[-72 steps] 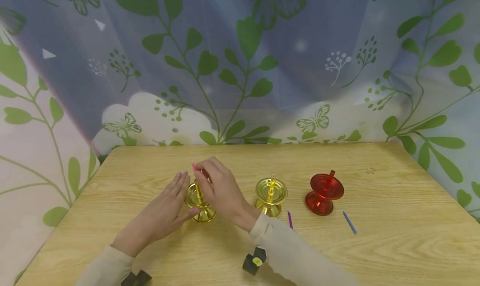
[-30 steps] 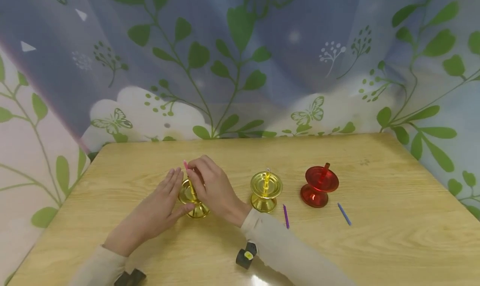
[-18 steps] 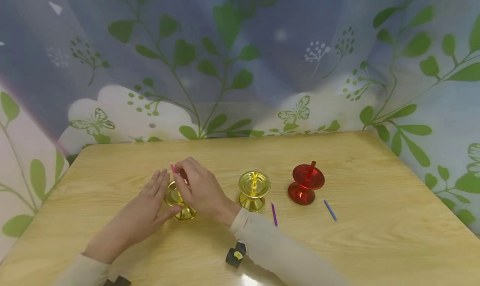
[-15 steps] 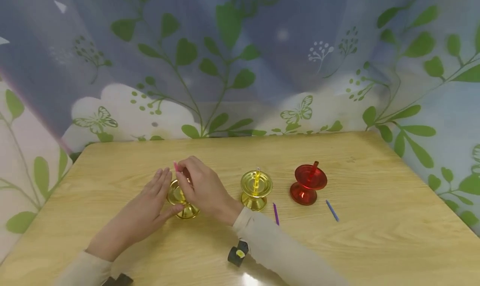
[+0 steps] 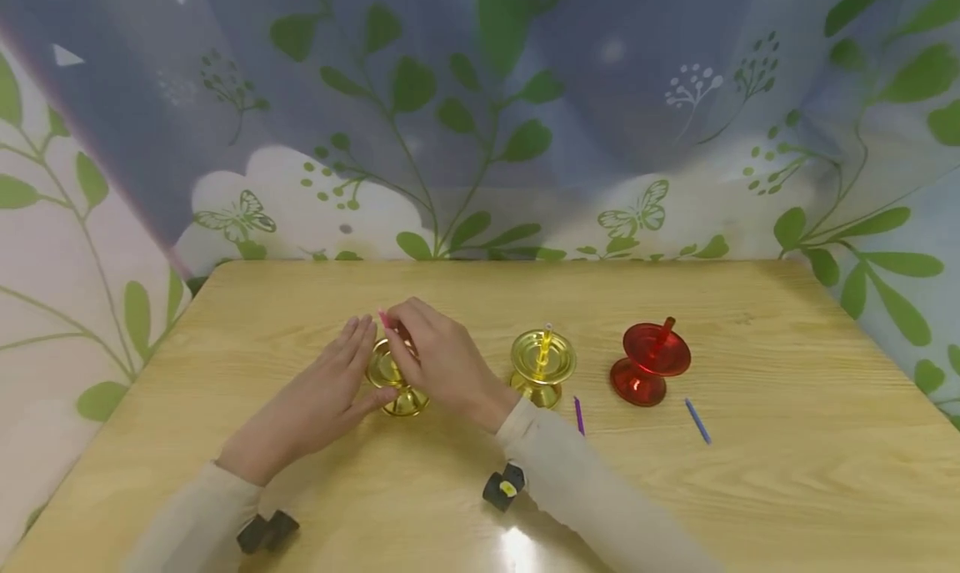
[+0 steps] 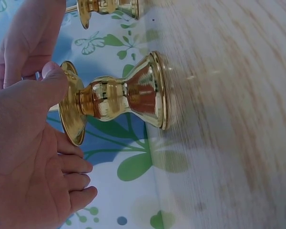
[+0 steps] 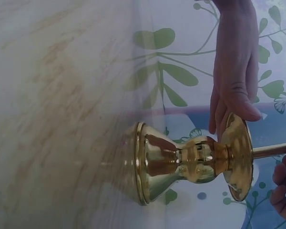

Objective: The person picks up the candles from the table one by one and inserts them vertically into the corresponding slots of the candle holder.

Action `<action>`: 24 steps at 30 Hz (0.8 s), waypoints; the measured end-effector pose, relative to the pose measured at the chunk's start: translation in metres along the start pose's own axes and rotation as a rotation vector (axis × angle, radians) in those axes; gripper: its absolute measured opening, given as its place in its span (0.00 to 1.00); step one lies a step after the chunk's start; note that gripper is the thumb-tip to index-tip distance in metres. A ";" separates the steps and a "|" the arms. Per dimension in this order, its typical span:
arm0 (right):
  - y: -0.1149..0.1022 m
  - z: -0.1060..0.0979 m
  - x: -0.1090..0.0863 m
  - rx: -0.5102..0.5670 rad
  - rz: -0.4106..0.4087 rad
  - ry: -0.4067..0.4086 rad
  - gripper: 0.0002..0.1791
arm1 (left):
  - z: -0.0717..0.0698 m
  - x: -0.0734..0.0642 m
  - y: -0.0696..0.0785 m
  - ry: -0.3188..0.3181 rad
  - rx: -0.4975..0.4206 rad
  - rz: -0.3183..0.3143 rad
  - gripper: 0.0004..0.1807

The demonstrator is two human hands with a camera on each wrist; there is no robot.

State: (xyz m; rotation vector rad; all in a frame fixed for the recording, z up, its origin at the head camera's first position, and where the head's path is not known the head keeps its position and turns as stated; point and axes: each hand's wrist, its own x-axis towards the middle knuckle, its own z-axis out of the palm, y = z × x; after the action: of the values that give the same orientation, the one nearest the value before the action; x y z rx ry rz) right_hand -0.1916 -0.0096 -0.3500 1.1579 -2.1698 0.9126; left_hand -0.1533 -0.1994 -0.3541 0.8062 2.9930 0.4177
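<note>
A gold candle holder with a shallow dish stands upright at the left of the table, between my hands. In the head view, my right hand pinches a pink candle above the holder's central stem, and the fingers hide its lower end. My left hand is beside the dish with its fingers straight. In the left wrist view, its thumb touches the rim of the dish. The right wrist view shows the holder's stem meeting the right fingertips.
A second gold candle holder stands in the middle, and a red candle holder to its right. A purple candle and a blue candle lie on the wooden table. Behind hangs a leaf-patterned cloth.
The head view has shifted. Both hands stay at the left gold candle holder, with the right hand still pinching the pink candle there. The other holders and candles have not moved on the table.
</note>
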 end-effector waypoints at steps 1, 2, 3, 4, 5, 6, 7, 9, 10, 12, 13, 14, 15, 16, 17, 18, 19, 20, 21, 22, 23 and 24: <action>0.000 0.001 -0.001 -0.006 -0.002 0.002 0.04 | 0.001 0.000 0.000 -0.002 -0.001 0.001 0.48; 0.000 0.001 -0.001 -0.009 -0.004 0.004 0.04 | 0.001 0.000 -0.001 -0.002 0.004 0.005 0.48; 0.000 0.001 -0.001 -0.009 -0.006 0.005 0.04 | 0.001 0.000 -0.001 -0.002 0.007 0.007 0.48; 0.000 0.001 0.000 -0.006 -0.005 0.003 0.04 | 0.001 0.001 -0.002 0.000 0.012 0.009 0.48; 0.001 0.002 0.000 0.000 -0.002 0.001 0.03 | 0.001 0.001 -0.002 0.000 0.015 0.009 0.48; 0.001 0.002 0.000 0.009 0.004 -0.003 0.03 | 0.001 0.001 -0.002 -0.001 0.018 0.008 0.48; 0.001 0.001 0.001 0.016 0.009 -0.006 0.03 | 0.001 0.001 -0.002 -0.004 0.019 0.007 0.49; 0.000 0.001 0.002 0.042 0.022 -0.014 0.03 | 0.001 0.001 -0.002 -0.012 0.015 0.001 0.49; 0.001 0.000 0.003 0.052 0.029 -0.020 0.03 | 0.000 0.003 -0.002 -0.015 0.018 0.003 0.49; 0.002 -0.003 0.005 0.082 0.040 -0.041 0.03 | -0.002 0.005 -0.001 -0.024 0.019 0.000 0.49; 0.003 -0.004 0.006 0.102 0.045 -0.050 0.03 | -0.003 0.005 -0.001 -0.030 0.018 -0.004 0.49; 0.004 -0.004 0.007 0.128 0.053 -0.057 0.03 | -0.004 0.006 -0.001 -0.033 0.018 -0.007 0.49; 0.004 -0.005 0.008 0.150 0.061 -0.063 0.03 | -0.005 0.007 -0.001 -0.035 0.018 -0.008 0.49; 0.005 -0.006 0.008 0.165 0.068 -0.067 0.03 | -0.005 0.007 -0.001 -0.037 0.015 -0.008 0.50; 0.006 -0.006 0.008 0.179 0.073 -0.071 0.03 | -0.005 0.008 -0.001 -0.039 0.011 -0.009 0.50; 0.007 -0.006 0.008 0.189 0.075 -0.073 0.03 | -0.005 0.008 0.000 -0.040 0.008 -0.010 0.50; 0.007 -0.006 0.007 0.196 0.074 -0.074 0.03 | -0.005 0.008 0.000 -0.044 0.006 -0.013 0.50; 0.008 -0.006 0.006 0.198 0.073 -0.075 0.02 | -0.004 0.008 0.000 -0.047 0.004 -0.015 0.50; 0.008 -0.005 0.006 0.197 0.069 -0.076 0.03 | -0.004 0.007 0.001 -0.050 0.001 -0.017 0.50; 0.008 -0.005 0.005 0.198 0.065 -0.077 0.02 | -0.003 0.006 0.001 -0.054 0.000 -0.021 0.50; 0.008 -0.004 0.005 0.199 0.061 -0.077 0.01 | -0.003 0.005 0.001 -0.057 -0.001 -0.026 0.50; 0.008 -0.003 0.004 0.198 0.057 -0.076 0.01 | -0.002 0.005 0.001 -0.061 -0.001 -0.031 0.50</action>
State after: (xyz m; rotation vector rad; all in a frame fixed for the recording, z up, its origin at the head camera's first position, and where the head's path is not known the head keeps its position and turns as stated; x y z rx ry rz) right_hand -0.1999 -0.0061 -0.3477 1.2464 -2.2227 1.1471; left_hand -0.1569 -0.1968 -0.3515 0.7571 2.9451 0.3865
